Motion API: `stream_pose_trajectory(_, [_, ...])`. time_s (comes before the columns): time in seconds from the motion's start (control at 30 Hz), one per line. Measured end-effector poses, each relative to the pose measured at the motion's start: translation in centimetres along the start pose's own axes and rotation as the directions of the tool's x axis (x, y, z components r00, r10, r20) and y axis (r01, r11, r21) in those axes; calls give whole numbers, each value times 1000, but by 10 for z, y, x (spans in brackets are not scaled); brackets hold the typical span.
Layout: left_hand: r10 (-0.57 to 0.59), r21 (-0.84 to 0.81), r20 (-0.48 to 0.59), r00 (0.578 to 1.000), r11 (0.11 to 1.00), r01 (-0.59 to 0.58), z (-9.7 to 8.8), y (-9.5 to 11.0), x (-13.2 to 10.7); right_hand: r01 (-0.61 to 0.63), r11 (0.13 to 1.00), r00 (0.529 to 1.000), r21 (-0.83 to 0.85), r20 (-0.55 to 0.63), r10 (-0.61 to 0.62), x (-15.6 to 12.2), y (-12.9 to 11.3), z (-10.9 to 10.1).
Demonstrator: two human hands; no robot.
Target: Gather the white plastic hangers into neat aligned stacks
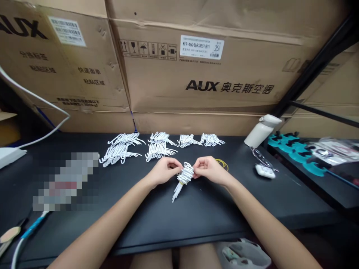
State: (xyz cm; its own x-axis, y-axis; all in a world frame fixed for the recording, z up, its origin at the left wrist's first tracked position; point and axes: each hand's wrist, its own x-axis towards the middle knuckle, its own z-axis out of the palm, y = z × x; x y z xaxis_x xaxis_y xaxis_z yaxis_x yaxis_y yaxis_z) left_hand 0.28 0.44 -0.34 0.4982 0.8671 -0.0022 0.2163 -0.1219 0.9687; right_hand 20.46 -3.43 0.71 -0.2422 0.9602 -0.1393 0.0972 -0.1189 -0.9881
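A bundle of white hooks (186,174) is between my hands over the black table (168,228), its curved ends up and its straight ends pointing down toward me. A yellow rubber band (181,182) goes round the lower part of the bundle. The thumb and forefinger of my left hand (166,170) are closed at its left upper edge. My right hand (209,169) pinches at the right edge, its fingertips partly hidden. Yellow rubber bands (223,164) lie just behind my right hand.
Several piles of white hooks (159,150) lie along the back. Cardboard boxes (157,93) stand behind the table. At right are a white bottle (260,131), a small white case (265,171) and teal parts (297,151). A power strip's cable (30,228) lies at left.
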Motion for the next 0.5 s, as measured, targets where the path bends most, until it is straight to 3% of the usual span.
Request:
stream_pose_trajectory(0.37, [-15, -56, -42, 999, 998, 13, 3, -2, 1, 40, 999, 994, 33, -104, -36, 5, 2, 4])
stream_pose_trajectory(0.5, [-46, -122, -48, 998, 992, 40, 2, -3, 1, 55, 998, 998, 29, -45, -54, 4, 2, 4])
